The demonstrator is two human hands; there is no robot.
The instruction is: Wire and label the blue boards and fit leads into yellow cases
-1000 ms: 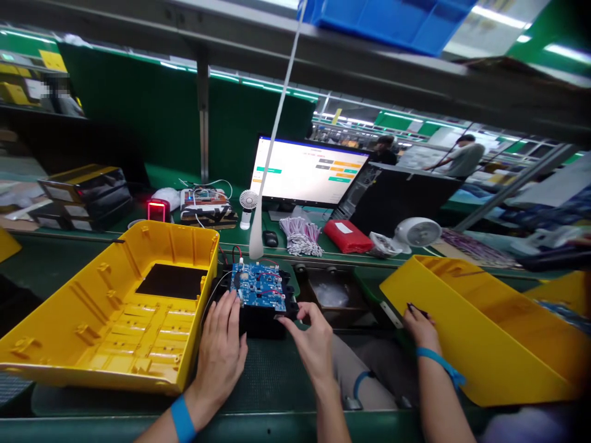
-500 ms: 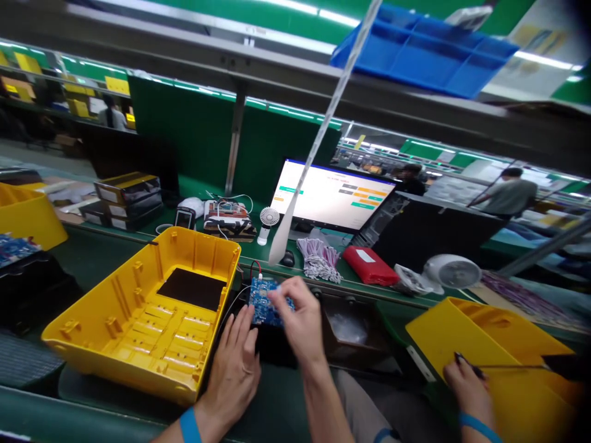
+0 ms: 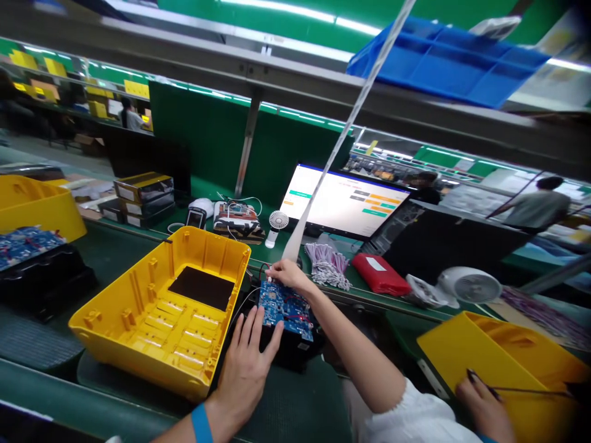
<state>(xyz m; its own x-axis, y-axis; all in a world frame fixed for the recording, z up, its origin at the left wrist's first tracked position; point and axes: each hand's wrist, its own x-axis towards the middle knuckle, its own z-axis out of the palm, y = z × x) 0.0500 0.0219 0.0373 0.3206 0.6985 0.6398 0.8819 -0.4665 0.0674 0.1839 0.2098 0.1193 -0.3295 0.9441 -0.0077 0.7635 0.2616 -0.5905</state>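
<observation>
A blue circuit board (image 3: 281, 306) lies on top of a black casing (image 3: 295, 349), just right of a yellow plastic housing (image 3: 152, 326). My left hand (image 3: 249, 354) is open, its fingers stretched flat against the near left edge of the board. At the board's far left corner my right hand (image 3: 285, 274) is pinched on a small white wire connector (image 3: 269, 280), largely hidden by the fingertips. Dark thin wires run beside that corner. The open housing holds a black pad and rows of metal strips.
Another person's hand (image 3: 482, 400) grips a dark thin tool by a second yellow housing (image 3: 462, 351) at right. Another board (image 3: 30, 246) sits on black casing at left. Behind stand a monitor (image 3: 341, 200), a small fan (image 3: 277, 223), bundled cables (image 3: 327, 264) and a red packet (image 3: 381, 274).
My right hand has moved from over the board's middle to its far left corner, uncovering the board. My left hand's fingers have spread. The whole view has shifted slightly.
</observation>
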